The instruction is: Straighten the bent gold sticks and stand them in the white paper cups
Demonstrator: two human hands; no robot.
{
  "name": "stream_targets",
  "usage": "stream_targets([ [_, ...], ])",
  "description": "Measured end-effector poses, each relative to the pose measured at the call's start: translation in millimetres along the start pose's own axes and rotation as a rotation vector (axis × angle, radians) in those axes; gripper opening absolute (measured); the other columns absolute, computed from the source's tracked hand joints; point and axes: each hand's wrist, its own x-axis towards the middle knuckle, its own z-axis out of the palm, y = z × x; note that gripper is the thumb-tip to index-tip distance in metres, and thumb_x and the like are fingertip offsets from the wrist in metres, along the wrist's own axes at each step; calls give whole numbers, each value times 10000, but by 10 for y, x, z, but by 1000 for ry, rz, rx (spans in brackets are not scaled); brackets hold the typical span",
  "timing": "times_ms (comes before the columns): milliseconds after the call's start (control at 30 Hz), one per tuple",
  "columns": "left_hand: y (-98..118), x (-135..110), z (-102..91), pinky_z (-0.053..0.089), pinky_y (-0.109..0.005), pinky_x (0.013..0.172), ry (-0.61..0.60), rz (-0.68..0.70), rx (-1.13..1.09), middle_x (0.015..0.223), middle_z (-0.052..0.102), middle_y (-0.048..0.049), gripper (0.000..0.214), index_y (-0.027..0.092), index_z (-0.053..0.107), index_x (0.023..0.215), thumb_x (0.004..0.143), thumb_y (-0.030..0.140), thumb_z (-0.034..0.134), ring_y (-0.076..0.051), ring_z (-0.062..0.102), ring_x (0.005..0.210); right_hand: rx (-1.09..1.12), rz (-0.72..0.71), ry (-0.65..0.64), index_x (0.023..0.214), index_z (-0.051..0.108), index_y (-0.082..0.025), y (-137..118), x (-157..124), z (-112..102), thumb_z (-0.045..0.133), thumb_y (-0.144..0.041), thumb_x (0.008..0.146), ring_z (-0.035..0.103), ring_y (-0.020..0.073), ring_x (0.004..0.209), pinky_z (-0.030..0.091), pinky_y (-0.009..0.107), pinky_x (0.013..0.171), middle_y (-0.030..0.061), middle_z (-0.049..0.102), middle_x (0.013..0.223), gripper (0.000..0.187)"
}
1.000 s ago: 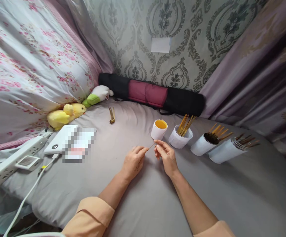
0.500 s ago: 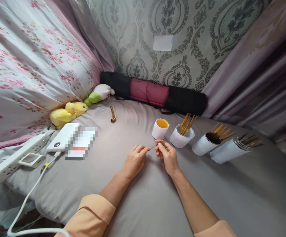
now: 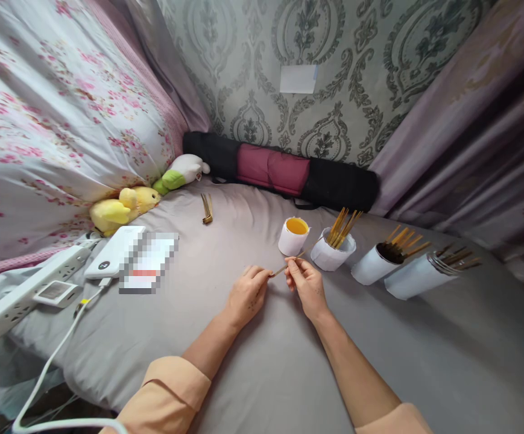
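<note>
A thin brown stick (image 3: 280, 270) spans the gap between my two hands, low over the grey sheet. My left hand (image 3: 249, 293) pinches its near end. With closed fingertips my right hand (image 3: 306, 283) grips it farther along, and its far end points up toward the containers. Just beyond stands a white-wrapped cup (image 3: 292, 243) with a yellow inside. Beside it, a wider white cup (image 3: 329, 257) holds several yellowish sticks (image 3: 343, 228). Two more white-wrapped cans, one (image 3: 370, 268) with orange-brown sticks and another (image 3: 413, 282) with darker ones, tilt to the right.
A small folded bundle of sticks (image 3: 207, 212) lies farther back on the sheet. On the left are a white power bank (image 3: 119, 248), a blurred-out flat object (image 3: 148, 265), a power strip (image 3: 26, 295) and plush toys (image 3: 126, 208). A black-and-maroon roll bag (image 3: 273, 169) lies along the wall.
Both hands stay nearly where they were. The stick shows slightly more clearly between them, and its far end now stands out beyond my right fingers.
</note>
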Motion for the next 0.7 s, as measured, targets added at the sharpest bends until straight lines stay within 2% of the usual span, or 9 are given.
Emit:
stream_targets([
  [167,17,19,-8,415,-317,767,59,-63,-114,897,585,-83,253,170,560,1034,861,190,377,-169,511,837,-17,14,17,896,575,-158,-13,2,-6,578,-450,724,452,69,482,339,178,387,-5,529,656,339],
  [400,15,22,5,439,-281,693,79,-232,-314,846,598,-65,242,169,590,998,832,223,422,-138,536,735,-47,-8,45,907,570,-165,-13,6,-20,558,-449,737,450,74,488,343,178,392,-4,518,659,332],
  [500,27,30,18,454,-271,675,71,-351,-474,872,614,-66,249,162,587,1005,809,245,458,-133,557,731,-66,-26,62,910,568,-159,-24,1,-19,546,-458,742,446,73,486,345,179,394,-2,511,652,344],
  [600,56,53,30,451,-232,545,21,-514,-694,813,606,-54,284,134,559,1025,789,267,476,-113,556,630,-90,-46,70,915,566,-157,-36,-4,-18,531,-458,752,444,71,488,349,179,396,-4,501,650,344],
  [700,91,75,31,423,-208,468,-10,-617,-889,771,590,-47,314,104,534,1031,767,270,501,-96,544,565,-106,-56,81,912,563,-161,-41,-7,-20,518,-447,767,439,70,487,348,178,400,-8,492,641,324],
])
